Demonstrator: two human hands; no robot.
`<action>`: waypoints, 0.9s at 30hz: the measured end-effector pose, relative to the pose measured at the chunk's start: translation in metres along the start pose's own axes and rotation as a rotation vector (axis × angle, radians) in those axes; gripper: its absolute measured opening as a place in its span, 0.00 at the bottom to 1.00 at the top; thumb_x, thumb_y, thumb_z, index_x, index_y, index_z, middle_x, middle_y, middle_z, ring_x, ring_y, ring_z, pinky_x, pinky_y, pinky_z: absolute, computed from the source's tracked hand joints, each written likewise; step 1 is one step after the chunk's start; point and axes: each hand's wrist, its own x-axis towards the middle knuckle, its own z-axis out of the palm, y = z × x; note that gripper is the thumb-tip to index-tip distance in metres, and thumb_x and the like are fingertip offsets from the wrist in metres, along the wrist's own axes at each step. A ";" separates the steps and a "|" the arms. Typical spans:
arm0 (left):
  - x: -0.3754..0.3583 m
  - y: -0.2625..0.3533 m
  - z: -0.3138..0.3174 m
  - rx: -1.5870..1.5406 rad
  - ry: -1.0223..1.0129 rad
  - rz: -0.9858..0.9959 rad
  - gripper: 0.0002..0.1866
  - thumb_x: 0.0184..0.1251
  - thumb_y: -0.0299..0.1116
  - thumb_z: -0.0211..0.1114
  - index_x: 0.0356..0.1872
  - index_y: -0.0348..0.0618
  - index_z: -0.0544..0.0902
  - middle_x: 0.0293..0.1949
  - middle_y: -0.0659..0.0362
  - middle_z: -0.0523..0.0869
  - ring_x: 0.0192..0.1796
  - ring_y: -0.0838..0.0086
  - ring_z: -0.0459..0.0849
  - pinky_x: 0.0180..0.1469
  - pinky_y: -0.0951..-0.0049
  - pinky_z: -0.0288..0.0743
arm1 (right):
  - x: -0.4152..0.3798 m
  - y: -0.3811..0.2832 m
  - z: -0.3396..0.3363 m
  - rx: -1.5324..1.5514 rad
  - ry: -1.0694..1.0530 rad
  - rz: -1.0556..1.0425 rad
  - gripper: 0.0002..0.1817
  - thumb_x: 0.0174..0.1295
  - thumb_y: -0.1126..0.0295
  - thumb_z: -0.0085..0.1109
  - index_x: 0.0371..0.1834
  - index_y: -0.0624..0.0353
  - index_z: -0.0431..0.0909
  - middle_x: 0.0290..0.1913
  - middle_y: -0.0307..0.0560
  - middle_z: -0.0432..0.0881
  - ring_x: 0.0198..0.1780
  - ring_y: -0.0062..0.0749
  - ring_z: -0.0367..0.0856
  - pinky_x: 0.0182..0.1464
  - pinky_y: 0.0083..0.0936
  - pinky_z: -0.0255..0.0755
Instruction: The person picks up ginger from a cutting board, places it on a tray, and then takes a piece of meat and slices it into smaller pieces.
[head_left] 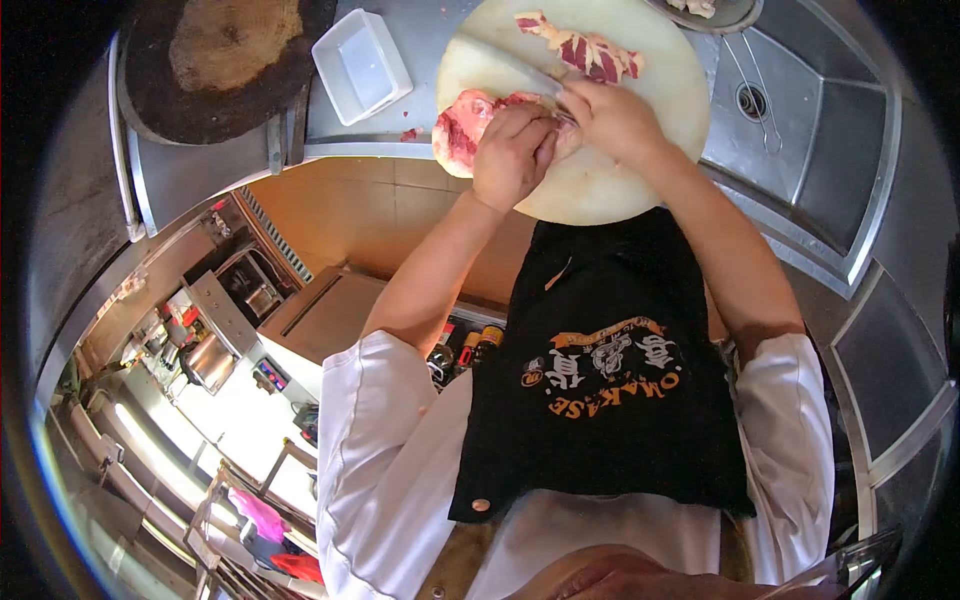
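Observation:
A round white cutting board [670,60] lies under both hands. My left hand [515,150] presses curled fingers onto a chunk of raw red meat [462,130] with pale fat, near the board's left side. My right hand [615,120] is closed around a knife [505,65], its handle hidden in the grip. The broad blade points up and left, lying just beyond the meat. Farther back on the board rests a strip of sliced, fat-marbled meat [590,50], apart from both hands.
A white plastic tub [362,68] stands left of the board, beside a round dark-rimmed wooden block [150,90]. A small meat scrap [409,134] lies on the metal counter. To the right is a steel sink [765,150], with a strainer [735,18] holding pale pieces at its back edge.

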 end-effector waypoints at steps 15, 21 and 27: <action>-0.002 0.011 -0.008 0.144 0.015 0.061 0.11 0.60 0.26 0.74 0.44 0.41 0.88 0.46 0.54 0.85 0.50 0.55 0.84 0.56 0.57 0.79 | -0.073 0.032 -0.045 -0.067 0.103 -0.051 0.20 0.77 0.56 0.58 0.68 0.46 0.82 0.56 0.52 0.89 0.53 0.55 0.88 0.52 0.41 0.82; -0.005 0.009 0.000 0.120 0.042 0.000 0.13 0.58 0.26 0.74 0.45 0.39 0.87 0.46 0.53 0.86 0.51 0.54 0.84 0.57 0.56 0.78 | -0.131 -0.008 -0.041 -0.064 -0.004 0.019 0.19 0.78 0.56 0.58 0.67 0.46 0.82 0.50 0.55 0.90 0.48 0.55 0.89 0.49 0.44 0.82; -0.001 0.010 -0.002 0.087 0.056 0.030 0.13 0.57 0.24 0.73 0.44 0.37 0.86 0.45 0.50 0.86 0.50 0.52 0.85 0.53 0.55 0.80 | -0.160 -0.017 -0.050 -0.133 -0.078 0.078 0.20 0.79 0.53 0.53 0.68 0.43 0.80 0.46 0.55 0.90 0.45 0.56 0.89 0.44 0.49 0.82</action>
